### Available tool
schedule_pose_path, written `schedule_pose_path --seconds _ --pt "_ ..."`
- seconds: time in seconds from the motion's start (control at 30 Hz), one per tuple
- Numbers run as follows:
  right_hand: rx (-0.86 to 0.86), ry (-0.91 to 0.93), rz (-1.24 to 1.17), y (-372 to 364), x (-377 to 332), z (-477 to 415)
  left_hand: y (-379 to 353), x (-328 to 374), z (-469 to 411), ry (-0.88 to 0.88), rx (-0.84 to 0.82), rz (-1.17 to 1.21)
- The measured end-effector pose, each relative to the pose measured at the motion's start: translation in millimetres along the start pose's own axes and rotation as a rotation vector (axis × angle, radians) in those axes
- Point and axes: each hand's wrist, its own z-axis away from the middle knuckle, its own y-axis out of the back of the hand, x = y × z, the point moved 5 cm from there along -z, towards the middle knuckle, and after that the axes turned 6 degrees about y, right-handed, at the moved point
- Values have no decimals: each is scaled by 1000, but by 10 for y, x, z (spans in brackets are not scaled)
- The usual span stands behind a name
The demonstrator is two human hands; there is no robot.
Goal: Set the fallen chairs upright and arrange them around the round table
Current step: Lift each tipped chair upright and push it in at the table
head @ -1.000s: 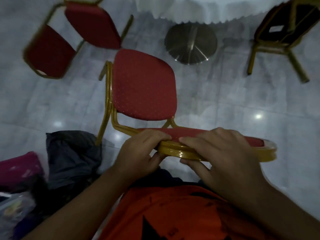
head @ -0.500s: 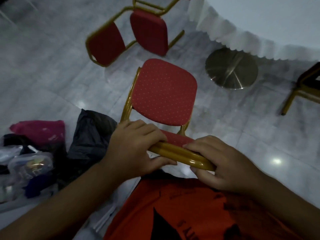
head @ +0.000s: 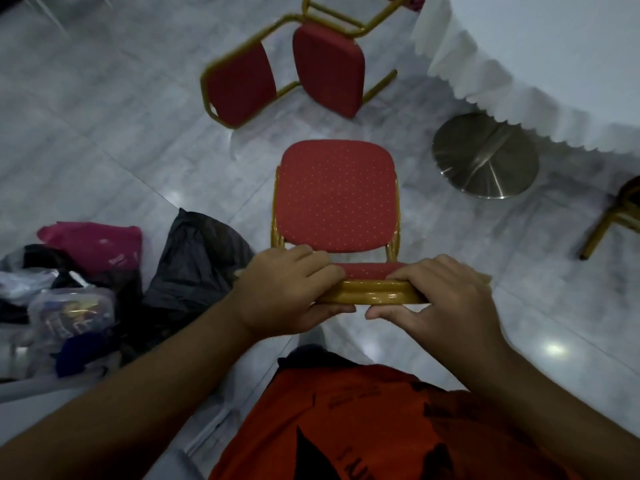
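Legs of the upright chair [head: 336,195] are hidden under its red seat, and both hands, left hand [head: 287,292] and right hand [head: 446,296], are clamped around its gold top rail. Beyond them a fallen chair [head: 294,71] lies on its side on the pale marble floor [head: 121,109]; up right, the round table [head: 540,64] and another chair [head: 616,216] are cut off. Left of the hands sit bags [head: 72,289], perhaps clothes, too dim to read.

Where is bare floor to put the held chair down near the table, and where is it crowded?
Bare floor lies between the held chair and the table base, and right of the right hand. Crowded: bags on the left, the fallen chair ahead.
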Motion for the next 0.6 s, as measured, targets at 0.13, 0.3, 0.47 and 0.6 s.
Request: schedule_pose_path --seconds 0.13,0.3,0.47,0.6 --pt "12 19 56 88 222 47 -210 143 -91 41 76 78" --pt "53 -99 35 239 313 264 -335 240 -289 -20 61 188" --pt "92 -234 62 404 450 516 -559 381 -573 -98 14 318" --pt "85 -343 126 540 564 699 -683 550 -877 -173 -46 373"
